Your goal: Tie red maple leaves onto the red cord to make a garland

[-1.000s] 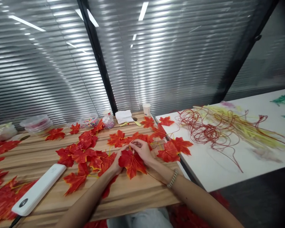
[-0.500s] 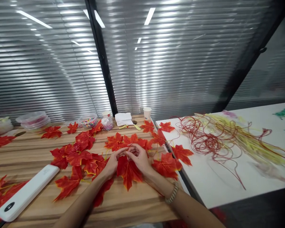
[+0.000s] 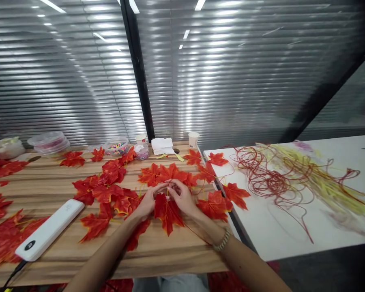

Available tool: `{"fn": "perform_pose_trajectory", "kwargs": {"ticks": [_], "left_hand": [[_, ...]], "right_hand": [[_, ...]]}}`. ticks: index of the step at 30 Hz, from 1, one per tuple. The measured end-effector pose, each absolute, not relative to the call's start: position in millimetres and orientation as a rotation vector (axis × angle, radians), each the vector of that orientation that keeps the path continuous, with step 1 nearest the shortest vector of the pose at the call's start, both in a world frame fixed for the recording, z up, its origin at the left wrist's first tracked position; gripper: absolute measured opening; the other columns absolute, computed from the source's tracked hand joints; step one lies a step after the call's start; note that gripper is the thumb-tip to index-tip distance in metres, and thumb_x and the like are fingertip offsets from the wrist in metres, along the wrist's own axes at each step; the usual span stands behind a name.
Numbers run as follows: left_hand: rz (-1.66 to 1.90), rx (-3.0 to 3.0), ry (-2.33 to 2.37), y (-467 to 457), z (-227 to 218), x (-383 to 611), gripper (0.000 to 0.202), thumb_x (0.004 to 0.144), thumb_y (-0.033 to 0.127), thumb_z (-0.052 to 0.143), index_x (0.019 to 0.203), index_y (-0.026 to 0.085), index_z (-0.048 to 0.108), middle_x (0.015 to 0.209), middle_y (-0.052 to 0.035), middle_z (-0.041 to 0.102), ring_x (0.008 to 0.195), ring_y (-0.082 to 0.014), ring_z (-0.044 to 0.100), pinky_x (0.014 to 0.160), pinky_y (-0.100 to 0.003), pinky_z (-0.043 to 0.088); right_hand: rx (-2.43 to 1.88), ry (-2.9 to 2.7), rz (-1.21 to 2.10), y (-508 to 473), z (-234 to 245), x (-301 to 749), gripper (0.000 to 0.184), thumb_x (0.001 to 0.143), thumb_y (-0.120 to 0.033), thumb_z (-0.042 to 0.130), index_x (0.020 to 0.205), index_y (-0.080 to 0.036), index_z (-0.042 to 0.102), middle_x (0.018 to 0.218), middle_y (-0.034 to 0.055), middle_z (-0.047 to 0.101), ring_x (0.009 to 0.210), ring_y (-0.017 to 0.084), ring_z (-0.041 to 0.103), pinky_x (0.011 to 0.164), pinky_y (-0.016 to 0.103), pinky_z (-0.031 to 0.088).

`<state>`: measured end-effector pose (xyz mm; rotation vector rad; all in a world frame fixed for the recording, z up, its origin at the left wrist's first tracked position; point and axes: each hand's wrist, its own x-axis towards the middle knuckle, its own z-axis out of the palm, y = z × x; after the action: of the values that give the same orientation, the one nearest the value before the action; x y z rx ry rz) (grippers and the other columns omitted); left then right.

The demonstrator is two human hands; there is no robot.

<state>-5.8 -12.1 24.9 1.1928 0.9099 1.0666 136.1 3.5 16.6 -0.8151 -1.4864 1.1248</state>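
Observation:
My left hand (image 3: 149, 200) and my right hand (image 3: 181, 198) meet over the wooden table, fingertips pinched close together. Between them hangs a red artificial maple leaf (image 3: 168, 215), its tip pointing down toward me and its stem end at my fingers. A thin red cord (image 3: 197, 234) runs from near the hands under my right forearm. Both hands are closed around the stem and cord; exactly which finger holds which is hard to make out. More red maple leaves (image 3: 214, 205) lie on either side of my hands and just beyond them.
A white power bank (image 3: 50, 230) with a cable lies at left. Tubs of beads (image 3: 116, 147), paper cups (image 3: 194, 140) and white tissue (image 3: 162, 146) stand along the back. On the white table (image 3: 280, 239) at right lie tangled red cord (image 3: 267, 182) and yellow strips (image 3: 319, 182).
The view has shifted slightly, so the table things appear a little further right. My hands stay together at the leaf's stem, with only small finger movement.

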Motion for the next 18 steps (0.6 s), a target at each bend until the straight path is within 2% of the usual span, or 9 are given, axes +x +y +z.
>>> {"fn": "perform_pose_trajectory", "kwargs": {"ticks": [7, 10, 14, 18], "left_hand": [[1.164, 1.119, 0.870, -10.0, 15.1, -6.2, 0.060, 0.059, 0.015, 0.073, 0.115, 0.015, 0.054, 0.124, -0.0152, 0.051, 0.114, -0.0272, 0.047, 0.094, -0.036, 0.040], [1.161, 1.081, 0.850, -9.1, 9.8, -4.8, 0.060, 0.058, 0.012, 0.072, 0.115, 0.015, 0.054, 0.124, -0.0148, 0.050, 0.114, -0.0263, 0.047, 0.093, -0.035, 0.041], [1.155, 1.041, 0.886, -8.7, 7.1, -2.9, 0.058, 0.056, 0.011, 0.071, 0.112, 0.015, 0.056, 0.122, -0.0139, 0.052, 0.112, -0.0255, 0.049, 0.092, -0.035, 0.042], [1.189, 1.033, 0.891, -9.2, 8.7, -3.5, 0.055, 0.056, 0.015, 0.073, 0.109, 0.014, 0.059, 0.119, -0.0138, 0.055, 0.109, -0.0246, 0.051, 0.093, -0.034, 0.041]], "right_hand": [[-0.762, -1.431, 1.263, -0.8, 16.9, 137.8, 0.027, 0.077, -0.029, 0.056, 0.101, -0.016, 0.059, 0.085, 0.0047, 0.060, 0.067, 0.013, 0.058, 0.066, 0.028, 0.049], [-0.778, -1.444, 1.243, -0.4, 14.7, 137.8, 0.026, 0.076, -0.027, 0.056, 0.100, -0.016, 0.060, 0.082, 0.0041, 0.060, 0.066, 0.012, 0.057, 0.066, 0.027, 0.049], [-0.809, -1.576, 1.008, -0.3, 9.4, 138.7, 0.027, 0.079, -0.020, 0.050, 0.104, -0.018, 0.061, 0.083, 0.0043, 0.057, 0.070, 0.013, 0.055, 0.068, 0.027, 0.048], [-0.796, -1.854, 0.675, -0.8, 5.1, 143.7, 0.037, 0.082, -0.015, 0.044, 0.116, -0.023, 0.055, 0.099, 0.0068, 0.058, 0.095, 0.017, 0.053, 0.086, 0.033, 0.043]]}}
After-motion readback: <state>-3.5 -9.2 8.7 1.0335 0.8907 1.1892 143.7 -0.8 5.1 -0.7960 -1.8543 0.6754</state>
